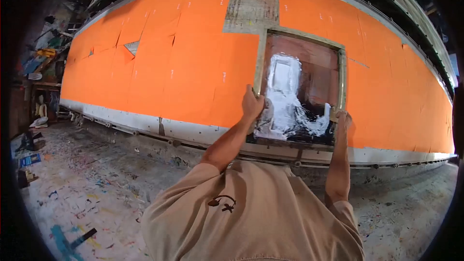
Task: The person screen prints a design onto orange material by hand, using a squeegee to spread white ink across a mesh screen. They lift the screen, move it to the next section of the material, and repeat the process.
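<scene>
A framed screen (313, 75) with white paint smeared over its left side and bottom lies on a long table covered in orange sheets. My left hand (252, 103) is closed on the frame's left side. At the lower right corner of the frame, my right hand (343, 120) is wrapped round the edge, its fingers partly hidden. White paint (285, 111) outlines a pale rectangle at the upper left of the screen and trails to the lower right.
Orange sheets (193, 67) with small tears and marks run left and right along the table. A bare worn patch (252, 5) lies beyond the frame. The table's near rail (140, 130) crosses in front of me. Clutter (41, 63) stands at the left, above a paint-spotted floor (87, 183).
</scene>
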`<state>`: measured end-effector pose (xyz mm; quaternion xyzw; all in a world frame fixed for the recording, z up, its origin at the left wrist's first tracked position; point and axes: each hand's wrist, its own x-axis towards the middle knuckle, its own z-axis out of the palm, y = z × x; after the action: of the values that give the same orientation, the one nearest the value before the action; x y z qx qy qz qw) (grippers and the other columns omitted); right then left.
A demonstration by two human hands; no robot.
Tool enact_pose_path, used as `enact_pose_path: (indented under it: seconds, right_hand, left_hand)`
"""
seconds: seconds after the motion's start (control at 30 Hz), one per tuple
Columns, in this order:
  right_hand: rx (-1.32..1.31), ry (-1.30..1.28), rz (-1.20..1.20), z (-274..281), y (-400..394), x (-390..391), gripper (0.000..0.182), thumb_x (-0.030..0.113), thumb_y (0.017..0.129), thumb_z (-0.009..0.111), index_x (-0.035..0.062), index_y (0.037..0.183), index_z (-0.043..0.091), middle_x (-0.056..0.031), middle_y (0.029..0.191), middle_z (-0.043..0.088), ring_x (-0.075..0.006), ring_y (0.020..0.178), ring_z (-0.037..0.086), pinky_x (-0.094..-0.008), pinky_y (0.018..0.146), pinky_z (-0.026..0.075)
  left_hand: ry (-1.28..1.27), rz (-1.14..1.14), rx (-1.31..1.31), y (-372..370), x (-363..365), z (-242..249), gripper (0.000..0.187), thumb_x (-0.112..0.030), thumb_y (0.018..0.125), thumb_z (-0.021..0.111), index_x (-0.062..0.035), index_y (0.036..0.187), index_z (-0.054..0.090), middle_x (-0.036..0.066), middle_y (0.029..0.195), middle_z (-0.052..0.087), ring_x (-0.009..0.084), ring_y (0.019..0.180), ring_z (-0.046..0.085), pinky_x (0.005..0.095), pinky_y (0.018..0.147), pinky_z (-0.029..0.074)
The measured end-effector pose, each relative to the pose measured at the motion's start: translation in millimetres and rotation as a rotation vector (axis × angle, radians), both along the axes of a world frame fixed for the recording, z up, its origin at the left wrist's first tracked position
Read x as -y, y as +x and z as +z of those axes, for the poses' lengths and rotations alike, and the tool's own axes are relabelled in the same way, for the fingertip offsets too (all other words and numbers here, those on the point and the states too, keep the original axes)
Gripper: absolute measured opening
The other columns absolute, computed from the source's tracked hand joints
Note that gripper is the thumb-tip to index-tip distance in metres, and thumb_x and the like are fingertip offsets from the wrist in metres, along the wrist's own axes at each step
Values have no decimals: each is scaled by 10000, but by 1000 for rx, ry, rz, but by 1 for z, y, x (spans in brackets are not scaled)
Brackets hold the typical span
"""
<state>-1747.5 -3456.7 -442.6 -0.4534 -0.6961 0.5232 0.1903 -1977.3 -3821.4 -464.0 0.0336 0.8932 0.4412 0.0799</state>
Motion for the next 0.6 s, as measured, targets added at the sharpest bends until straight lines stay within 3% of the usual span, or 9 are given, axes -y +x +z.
enact_pose_path:
  seconds: [0.03, 0.17, 0.23, 0.33, 0.37, 0.43, 0.47, 0.53, 0.6]
  right_hand:
    - [165, 67, 23, -12, 10, -22, 202, 167, 862, 605, 31, 727, 540, -57, 823, 594, -208, 810, 544, -356, 830, 448]
    - [103, -62, -153, 50, 40, 11, 181, 175, 840, 621, -2, 855, 591, -92, 931, 589, -232, 891, 534, -373, 879, 440]
    - [258, -124, -118, 52, 54, 23, 370, 172, 806, 623, -60, 1095, 612, -112, 1002, 576, -249, 950, 526, -388, 910, 448]
    - [266, -84, -149, 31, 55, 27, 509, 158, 804, 628, -92, 1246, 617, -129, 1022, 611, -266, 987, 551, -375, 935, 449]
    - [269, -94, -142, 23, 55, 24, 509, 158, 804, 628, -92, 1246, 617, -129, 1022, 611, -266, 987, 551, -375, 935, 449]
    - [243, -87, -108, 7, 58, 15, 605, 170, 739, 688, -56, 1300, 674, -188, 1240, 687, -353, 1135, 636, -437, 995, 469]
    - [251, -90, -98, -2, 59, 19, 605, 170, 739, 688, -56, 1300, 674, -188, 1240, 687, -353, 1135, 636, -437, 995, 469]
    - [509, 346, 74, -14, 65, 28, 501, 181, 757, 732, -35, 1208, 715, -199, 1213, 707, -411, 1180, 637, -474, 1000, 475]
    - [554, 381, 216, 17, 37, 66, 407, 181, 771, 754, -12, 1129, 731, -183, 1176, 720, -410, 1167, 647, -498, 1032, 454]
  left_hand:
    - [-9, -12, -15, 13, -12, -1, 473, -186, 853, 728, 6, 1222, 503, 323, 1014, 671, 547, 982, 648, 596, 842, 511]
    - [-41, -22, -13, 45, -17, -13, 502, -220, 860, 745, -6, 1246, 504, 302, 1042, 651, 521, 993, 649, 590, 848, 518]
    - [-104, -36, 11, 46, -6, -13, 499, -223, 866, 749, -4, 1244, 509, 296, 1077, 623, 513, 1015, 635, 588, 851, 517]
    - [-237, -68, 9, 46, 0, -7, 493, -228, 879, 754, -2, 1247, 515, 283, 1141, 567, 495, 1069, 601, 585, 861, 513]
    - [-304, -95, -13, 44, -3, -5, 492, -229, 887, 755, -2, 1252, 517, 274, 1169, 538, 484, 1100, 580, 584, 869, 509]
    - [-337, -104, -28, 46, -5, -8, 501, -233, 882, 763, -4, 1255, 518, 272, 1174, 531, 474, 1107, 567, 582, 869, 504]
    - [-363, -118, -51, 45, -5, -11, 511, -237, 878, 771, -7, 1258, 518, 269, 1179, 523, 464, 1113, 554, 579, 869, 500]
    - [-380, -115, -18, 49, -5, -9, 524, -233, 876, 763, -6, 1274, 510, 264, 1150, 528, 450, 1090, 553, 566, 865, 489]
    - [-329, -94, -151, 56, -4, -9, 524, -231, 879, 753, 2, 1280, 508, 264, 1136, 527, 446, 1068, 550, 562, 862, 479]
